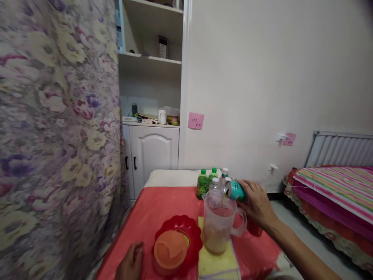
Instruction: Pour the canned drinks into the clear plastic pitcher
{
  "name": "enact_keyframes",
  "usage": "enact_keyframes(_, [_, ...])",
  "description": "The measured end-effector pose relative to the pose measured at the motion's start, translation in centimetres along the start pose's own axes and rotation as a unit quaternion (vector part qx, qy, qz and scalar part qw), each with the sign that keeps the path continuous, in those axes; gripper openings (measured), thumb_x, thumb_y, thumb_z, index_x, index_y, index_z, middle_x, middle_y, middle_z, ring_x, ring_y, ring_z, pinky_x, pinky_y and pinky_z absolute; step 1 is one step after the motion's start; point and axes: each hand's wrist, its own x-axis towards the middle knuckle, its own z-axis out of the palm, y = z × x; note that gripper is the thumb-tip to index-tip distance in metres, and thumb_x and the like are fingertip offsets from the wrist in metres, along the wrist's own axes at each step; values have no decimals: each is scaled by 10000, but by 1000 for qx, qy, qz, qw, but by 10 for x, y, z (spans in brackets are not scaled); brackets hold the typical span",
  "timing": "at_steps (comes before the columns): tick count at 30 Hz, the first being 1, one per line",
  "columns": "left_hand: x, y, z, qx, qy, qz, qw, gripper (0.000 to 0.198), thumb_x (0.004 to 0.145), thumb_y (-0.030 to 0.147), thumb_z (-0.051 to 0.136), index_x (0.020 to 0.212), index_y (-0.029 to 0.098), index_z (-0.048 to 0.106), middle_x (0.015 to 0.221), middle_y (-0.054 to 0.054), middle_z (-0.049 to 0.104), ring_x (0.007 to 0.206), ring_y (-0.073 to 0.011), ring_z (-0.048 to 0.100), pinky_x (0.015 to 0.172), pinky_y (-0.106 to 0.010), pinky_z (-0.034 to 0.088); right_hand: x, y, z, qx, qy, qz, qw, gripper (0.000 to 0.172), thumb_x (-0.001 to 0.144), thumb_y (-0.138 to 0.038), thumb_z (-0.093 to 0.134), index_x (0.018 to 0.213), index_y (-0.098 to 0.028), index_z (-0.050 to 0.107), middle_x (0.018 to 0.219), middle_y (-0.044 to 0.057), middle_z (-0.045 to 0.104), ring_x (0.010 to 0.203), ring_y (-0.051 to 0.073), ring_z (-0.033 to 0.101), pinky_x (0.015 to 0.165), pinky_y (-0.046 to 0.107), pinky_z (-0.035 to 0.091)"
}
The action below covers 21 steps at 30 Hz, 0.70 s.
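Note:
My right hand grips a teal drink can, tipped over the mouth of a translucent plastic pitcher. A thin amber stream runs from the can into the pitcher, which holds some pale liquid low down. The pitcher stands upright on a folded yellow cloth, its handle toward the right. My left hand rests at the table's near left with fingers curled in and nothing visible in them. Beside it, an orange bowl-like container sits in a red scalloped dish.
Several bottles, among them a green-capped bottle, stand behind the pitcher. A red cloth covers the table. A floral curtain hangs at left, a white cabinet stands behind, and a bed is at right.

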Motion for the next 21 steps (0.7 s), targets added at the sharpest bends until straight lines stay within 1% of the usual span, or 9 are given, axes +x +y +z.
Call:
enact_keyframes(7, [-1,1,1,4,-3,-3,1000,414,807,543,417,958,243,659,1064,-91,795,982,-251,745,860,-317,562,6,3,-5,-27,6,-8,1000,553,833,-241,627,1365,-233,474,1300,109,629,1139,306,569,922,432,402])
enact_keyframes(13, [-2,-1,1,6,2,-4,1000,409,803,541,425,949,246,668,1061,-86,798,980,-248,747,850,-311,566,15,3,-16,-45,20,-27,998,537,839,-210,597,1362,-211,476,1295,118,637,1135,299,573,922,427,398])
enact_keyframes(21, [-1,-1,2,-2,1,5,1000,392,796,534,442,936,242,663,1032,-92,800,938,-253,755,835,-324,572,27,7,-25,-58,24,-21,998,542,826,-202,604,1357,-209,496,1301,121,636,1144,310,581,921,439,409])
